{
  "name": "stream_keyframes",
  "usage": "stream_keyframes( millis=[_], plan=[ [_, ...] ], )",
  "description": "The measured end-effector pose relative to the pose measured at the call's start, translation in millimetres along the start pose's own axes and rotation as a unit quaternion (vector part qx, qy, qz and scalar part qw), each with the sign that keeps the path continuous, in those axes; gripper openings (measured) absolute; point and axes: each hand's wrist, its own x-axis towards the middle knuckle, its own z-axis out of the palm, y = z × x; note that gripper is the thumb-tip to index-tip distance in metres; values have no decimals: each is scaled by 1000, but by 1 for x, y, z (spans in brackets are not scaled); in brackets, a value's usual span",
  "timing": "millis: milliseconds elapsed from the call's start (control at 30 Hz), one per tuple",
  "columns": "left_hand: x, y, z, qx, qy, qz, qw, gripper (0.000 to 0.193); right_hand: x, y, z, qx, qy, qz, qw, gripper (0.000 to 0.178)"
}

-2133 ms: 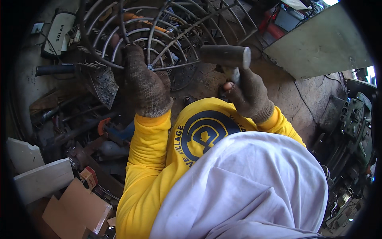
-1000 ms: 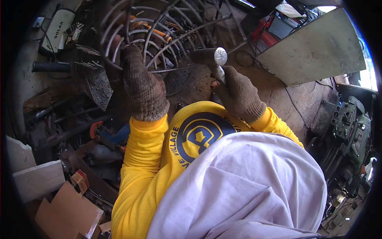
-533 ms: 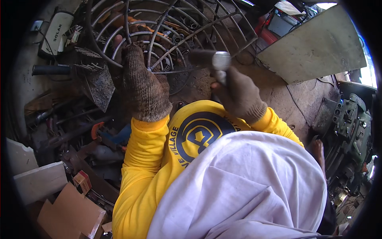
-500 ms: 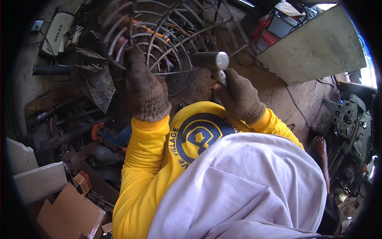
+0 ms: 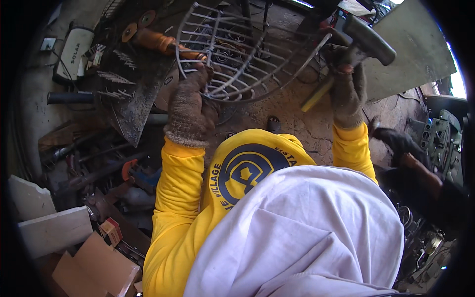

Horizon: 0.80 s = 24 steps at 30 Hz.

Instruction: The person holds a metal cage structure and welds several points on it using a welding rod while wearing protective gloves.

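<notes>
In a brown knit glove, my left hand (image 5: 193, 106) is closed on the near left edge of a curved metal grille (image 5: 252, 74) made of bent rods. The grille is raised in front of me. My right hand (image 5: 348, 94), also gloved, grips a hammer (image 5: 371, 39) with a heavy metal head and a yellow-ended handle. Its head points up and to the right, beyond the grille's right rim. Whether the right fingers also touch that rim, I cannot tell. An orange angle grinder (image 5: 157, 41) lies beyond my left hand, partly behind the grille.
At left are a metal sheet (image 5: 131, 111), a white box-shaped unit (image 5: 74, 52) and scrap metal. Cardboard (image 5: 96, 265) lies lower left. A large pale panel (image 5: 410, 57) stands at far right. Another person's arm (image 5: 420, 168) reaches in at right, near greenish machinery (image 5: 443, 143).
The grille has turned and shifted right. My right hand has swung right and away with the hammer, from near the grille's front edge to its right side. Another person's arm has come in.
</notes>
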Motion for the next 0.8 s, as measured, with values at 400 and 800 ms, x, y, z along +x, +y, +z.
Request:
stream_keyframes(
  millis=[400, 800],
  plan=[
    [-2, -28, -47, 192, -121, 29, 974, 42, 14, -1, 1, 19, 145, 109, 983, 25],
    [-20, -22, 17, 533, -94, 385, 748, 56, 53, 10, -24, 138, 117, 313, 932, 23]
  ],
)
